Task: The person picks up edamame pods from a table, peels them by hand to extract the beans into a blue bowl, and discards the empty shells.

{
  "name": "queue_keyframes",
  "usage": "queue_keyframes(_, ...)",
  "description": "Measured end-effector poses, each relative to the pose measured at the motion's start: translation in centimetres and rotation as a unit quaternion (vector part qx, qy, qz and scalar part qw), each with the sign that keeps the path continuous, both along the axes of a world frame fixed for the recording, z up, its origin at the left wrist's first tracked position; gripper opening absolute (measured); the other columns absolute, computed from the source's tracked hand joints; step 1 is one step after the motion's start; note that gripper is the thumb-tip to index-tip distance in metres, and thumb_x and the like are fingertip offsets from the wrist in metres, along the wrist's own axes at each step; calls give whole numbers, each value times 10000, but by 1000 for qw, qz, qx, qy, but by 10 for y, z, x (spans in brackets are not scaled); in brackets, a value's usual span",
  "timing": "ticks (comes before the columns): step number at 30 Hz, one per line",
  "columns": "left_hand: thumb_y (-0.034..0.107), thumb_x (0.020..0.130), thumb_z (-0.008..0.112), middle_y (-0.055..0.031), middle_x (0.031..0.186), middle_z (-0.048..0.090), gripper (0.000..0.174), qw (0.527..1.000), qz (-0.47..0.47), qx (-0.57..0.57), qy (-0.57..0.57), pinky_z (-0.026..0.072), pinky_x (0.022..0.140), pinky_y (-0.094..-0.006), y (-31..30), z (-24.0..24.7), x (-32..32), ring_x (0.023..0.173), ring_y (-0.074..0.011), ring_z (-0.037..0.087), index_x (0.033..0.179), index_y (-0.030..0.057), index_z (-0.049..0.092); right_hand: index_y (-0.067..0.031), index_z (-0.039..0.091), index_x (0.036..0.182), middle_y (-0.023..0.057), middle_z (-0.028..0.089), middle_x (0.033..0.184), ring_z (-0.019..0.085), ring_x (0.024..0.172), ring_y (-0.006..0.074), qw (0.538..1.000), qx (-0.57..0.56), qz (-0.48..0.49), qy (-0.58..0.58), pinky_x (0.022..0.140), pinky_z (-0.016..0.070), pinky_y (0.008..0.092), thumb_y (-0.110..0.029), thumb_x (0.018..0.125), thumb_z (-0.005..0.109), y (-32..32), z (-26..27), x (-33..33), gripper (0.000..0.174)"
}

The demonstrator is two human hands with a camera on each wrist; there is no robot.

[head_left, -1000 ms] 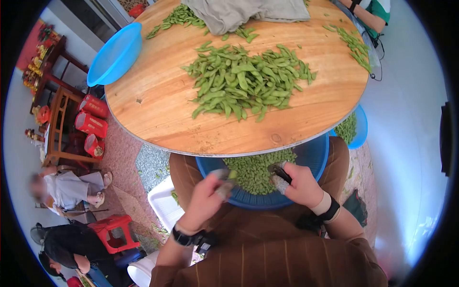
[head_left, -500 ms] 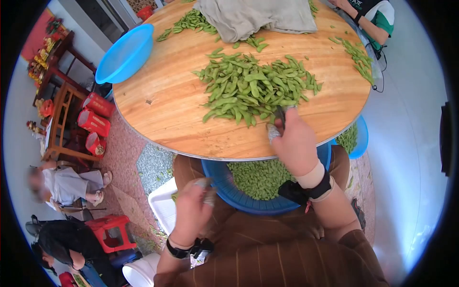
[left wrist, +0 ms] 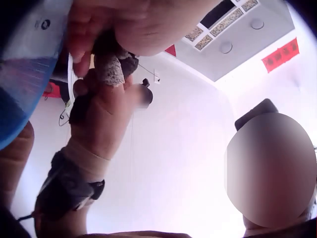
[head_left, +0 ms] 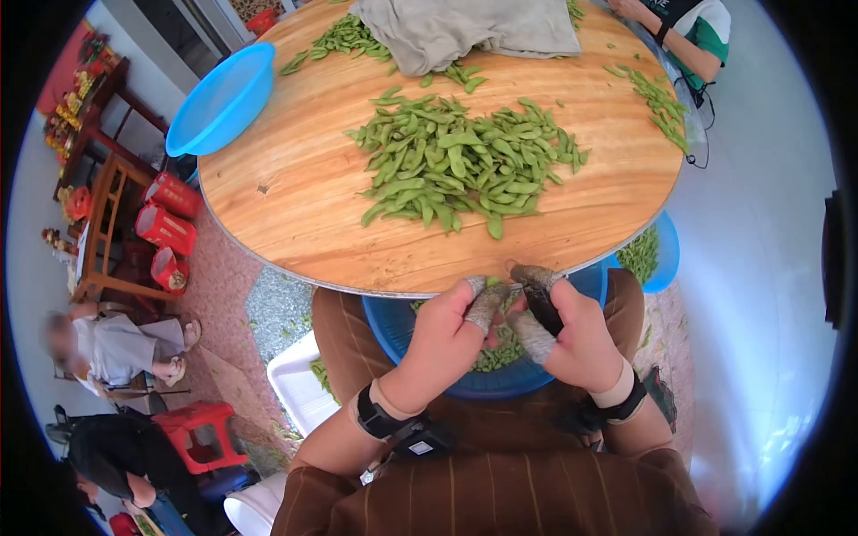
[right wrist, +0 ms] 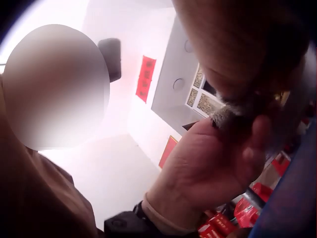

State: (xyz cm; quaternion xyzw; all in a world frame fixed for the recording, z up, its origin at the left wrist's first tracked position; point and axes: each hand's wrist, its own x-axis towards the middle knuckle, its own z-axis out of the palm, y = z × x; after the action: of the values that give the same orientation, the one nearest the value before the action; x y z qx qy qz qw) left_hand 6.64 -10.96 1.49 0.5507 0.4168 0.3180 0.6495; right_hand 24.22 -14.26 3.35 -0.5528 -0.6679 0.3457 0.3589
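Observation:
In the head view both hands meet over a blue basin [head_left: 384,335] of shelled green soybeans [head_left: 496,357], just below the table edge. Grey wrappings cover the thumb and a finger of each. My left hand [head_left: 442,335] pinches a green soybean pod [head_left: 492,282], mostly hidden by the fingers. My right hand [head_left: 576,339] grips a small dark tool [head_left: 542,308], whose tip is hidden among the fingers. The fingertips of the two hands come right up to each other. A heap of soybean pods [head_left: 456,161] lies on the round wooden table [head_left: 295,214] ahead.
A grey cloth [head_left: 465,36] covers more pods at the back. An empty light-blue basin [head_left: 223,98] leans at the table's left edge; another blue basin [head_left: 666,255] holds green pods at right. A white tray [head_left: 299,384] sits left of my knee. People sit at left and far right.
My right hand reached to the near edge of the pod heap, then came back over the basin with the dark tool. The left hand moved up and right to meet it.

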Motion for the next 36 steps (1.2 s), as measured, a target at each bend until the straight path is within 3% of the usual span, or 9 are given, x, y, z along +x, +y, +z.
queue_keyframes(9, -35, 884, 448, -14, 846, 616, 212, 987, -43, 152, 16, 452, 708, -254, -5, -18, -8, 796, -117, 575, 1009, 31, 607, -35, 563, 1175, 181, 641, 868, 631, 829, 379, 994, -31, 95, 49, 718, 504, 350, -34, 798, 601, -1, -10, 12, 379)
queue_keyframes(11, -27, 882, 464, -43, 865, 622, 198, 972, -57, 201, 108, 466, 719, -289, -5, -19, -10, 813, -152, 589, 1013, 23, 605, -10, 496, 1296, 79, 662, 839, 643, 767, 147, 991, -40, 122, 34, 732, 494, 270, -1, 840, 533, -1, -11, 16, 458)
queue_keyframes(18, -6, 798, 566, -147, 790, 578, 203, 897, -32, 398, 188, 472, 611, -373, -8, -14, -10, 674, -307, 581, 1002, -9, 564, -75, 551, 1232, 3, 594, 741, 518, 566, 69, 931, -254, 94, 243, 517, 434, 236, -98, 901, 559, -6, -14, 19, 332)
queue_keyframes(19, 35, 838, 577, -101, 778, 576, 171, 994, -88, 36, -53, 471, 594, -357, -6, -15, -18, 636, -257, 567, 1002, -10, 564, -90, 530, 1262, -12, 565, 733, 467, 537, 54, 867, -323, 112, 364, 486, 397, 218, -103, 926, 522, -8, -15, 18, 336)
queue_keyframes(20, 76, 877, 588, -55, 767, 575, 154, 890, -123, -334, -285, 469, 577, -340, -7, -16, -24, 597, -207, 553, 1002, -10, 564, -105, 509, 1292, -28, 536, 725, 417, 508, 38, 780, -385, 128, 476, 455, 360, 200, -108, 951, 485, -11, -15, 18, 342)
queue_keyframes(21, 76, 877, 588, -55, 767, 575, 154, 890, -120, -336, -284, 469, 577, -340, -9, -17, -24, 597, -207, 553, 1002, -10, 564, -105, 509, 1292, -28, 536, 725, 417, 508, 38, 778, -388, 129, 477, 455, 360, 200, -108, 951, 485, -12, -15, 16, 342)
queue_keyframes(27, 89, 897, 578, -62, 687, 551, 142, 997, -69, -15, 30, 463, 564, -309, -18, -27, -16, 570, -192, 547, 1006, -3, 584, -74, 518, 1225, -11, 543, 732, 445, 507, 44, 850, -359, 91, 375, 440, 385, 194, -98, 952, 462, -15, -37, 11, 280)
queue_keyframes(29, 75, 769, 654, -111, 740, 569, 187, 876, -70, 381, 288, 479, 575, -341, -22, -32, -19, 606, -259, 572, 926, 0, 585, -58, 528, 1169, -2, 559, 742, 476, 518, 47, 877, -364, 68, 305, 451, 416, 193, -69, 924, 457, -17, -35, 7, 256)
queue_keyframes(36, 59, 599, 660, -125, 751, 554, 298, 759, -42, 529, 377, 488, 607, -398, -24, -39, -11, 683, -308, 585, 885, 15, 590, -48, 537, 1135, 2, 580, 756, 502, 532, 50, 904, -334, 65, 258, 462, 437, 199, -11, 866, 438, -18, -32, 5, 289)
